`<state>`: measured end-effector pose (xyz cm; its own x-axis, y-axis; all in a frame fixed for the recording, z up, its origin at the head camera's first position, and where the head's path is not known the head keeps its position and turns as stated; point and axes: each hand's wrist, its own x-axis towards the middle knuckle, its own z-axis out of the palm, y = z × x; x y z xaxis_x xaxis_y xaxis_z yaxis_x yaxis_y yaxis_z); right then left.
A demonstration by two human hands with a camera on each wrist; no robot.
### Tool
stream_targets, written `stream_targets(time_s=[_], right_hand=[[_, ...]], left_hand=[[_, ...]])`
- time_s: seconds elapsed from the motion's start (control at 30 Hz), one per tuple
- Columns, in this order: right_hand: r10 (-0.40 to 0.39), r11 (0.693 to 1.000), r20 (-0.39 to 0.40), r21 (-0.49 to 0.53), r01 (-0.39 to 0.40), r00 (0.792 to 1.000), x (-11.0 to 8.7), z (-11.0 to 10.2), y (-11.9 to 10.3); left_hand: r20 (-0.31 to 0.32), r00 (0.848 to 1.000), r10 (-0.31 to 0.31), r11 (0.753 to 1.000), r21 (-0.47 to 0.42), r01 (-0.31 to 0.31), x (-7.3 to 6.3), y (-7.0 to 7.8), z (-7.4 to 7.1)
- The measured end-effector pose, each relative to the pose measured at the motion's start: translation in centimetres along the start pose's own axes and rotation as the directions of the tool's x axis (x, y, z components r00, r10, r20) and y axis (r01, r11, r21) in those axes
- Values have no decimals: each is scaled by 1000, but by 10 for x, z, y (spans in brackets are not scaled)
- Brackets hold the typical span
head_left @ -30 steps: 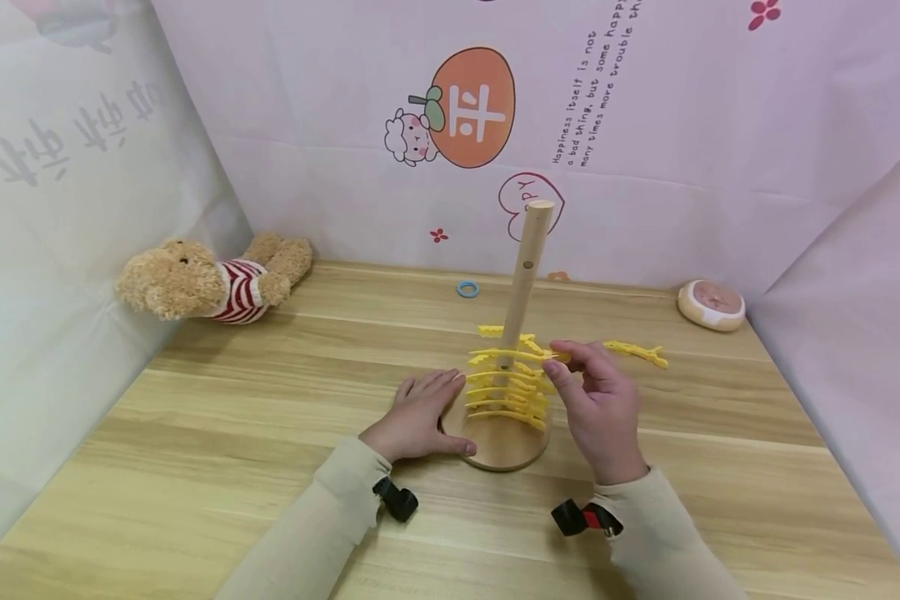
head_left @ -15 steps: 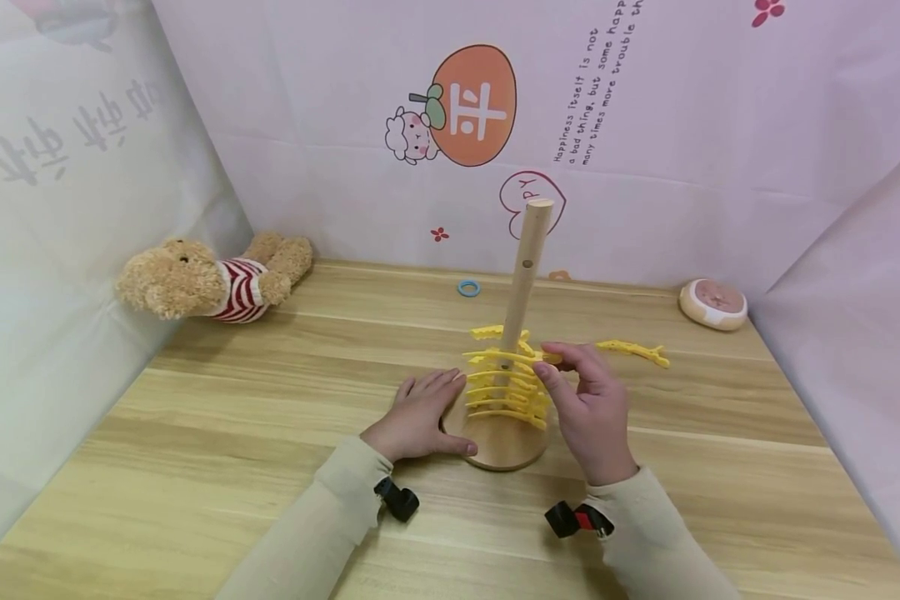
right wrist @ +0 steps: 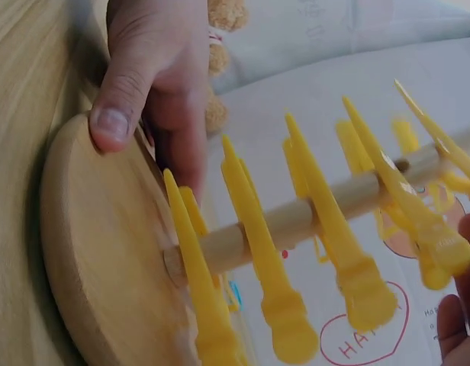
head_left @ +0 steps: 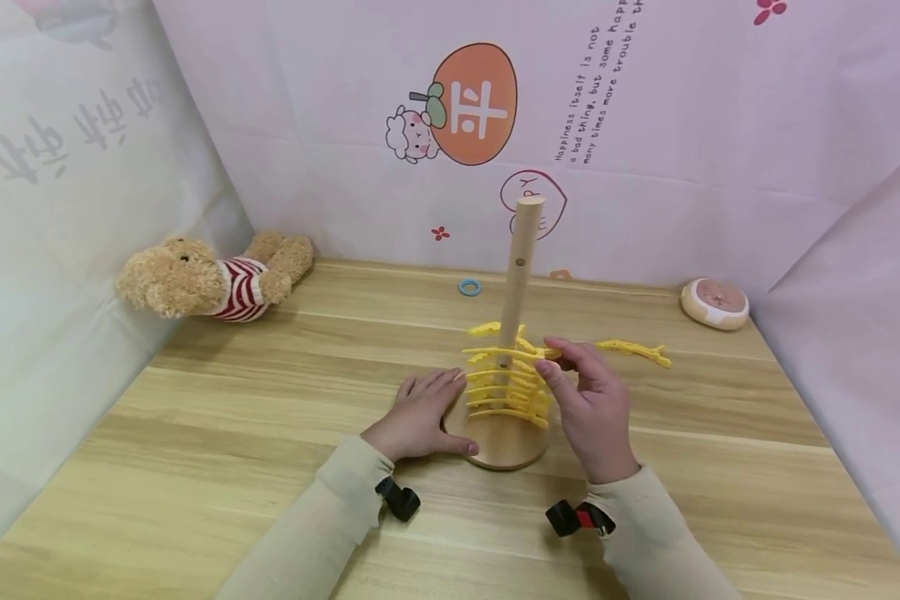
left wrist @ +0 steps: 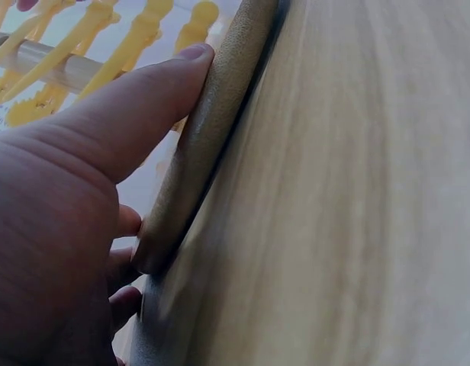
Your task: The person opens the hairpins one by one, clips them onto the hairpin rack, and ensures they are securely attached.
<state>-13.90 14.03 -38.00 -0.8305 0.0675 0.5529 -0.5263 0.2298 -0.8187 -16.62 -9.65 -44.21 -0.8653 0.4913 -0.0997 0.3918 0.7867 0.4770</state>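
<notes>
A wooden stand (head_left: 521, 250) has an upright round post on a disc base (head_left: 506, 446). Several yellow hair clips (right wrist: 269, 282) sit one above another on the post, jaws on either side of it. My right hand (head_left: 592, 396) pinches the tail of the uppermost hair clip (head_left: 487, 352), whose two arms lie in front of and behind the post. My left hand (head_left: 420, 421) rests at the left of the base. In the left wrist view its thumb (left wrist: 155, 95) lies over the rim, with the other fingertips beside the edge.
More yellow clip material (head_left: 636, 351) lies on the table behind my right hand. A blue ring (head_left: 469, 287) lies near the back wall. A teddy bear (head_left: 217, 277) lies at the back left, and a round cushion-like item (head_left: 716, 303) at the back right.
My right hand has moved slightly left with the uppermost hair clip, which reaches further across the post. The post top has leaned slightly left. My left hand stays in place.
</notes>
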Motion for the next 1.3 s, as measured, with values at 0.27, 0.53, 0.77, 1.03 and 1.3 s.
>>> stream_targets(time_s=[0.27, 0.53, 0.77, 1.03, 1.3], right_hand=[[79, 996, 56, -52, -76, 995, 5, -10, 5], [170, 980, 74, -116, -161, 983, 6, -16, 8], [215, 971, 77, -122, -205, 974, 7, -17, 10], [216, 976, 89, -58, -211, 972, 7, -18, 10], [205, 979, 90, -11, -205, 975, 8, -19, 12]], left_hand=[[-2, 1000, -2, 1000, -5, 2, -1, -1, 0], [1, 1000, -5, 1000, -2, 5, -1, 1, -1], [6, 1000, -5, 1000, -13, 5, -1, 3, -1], [1, 1000, -6, 1000, -13, 6, -1, 1, -1], [-3, 1000, -3, 1000, -24, 3, -1, 0, -1]])
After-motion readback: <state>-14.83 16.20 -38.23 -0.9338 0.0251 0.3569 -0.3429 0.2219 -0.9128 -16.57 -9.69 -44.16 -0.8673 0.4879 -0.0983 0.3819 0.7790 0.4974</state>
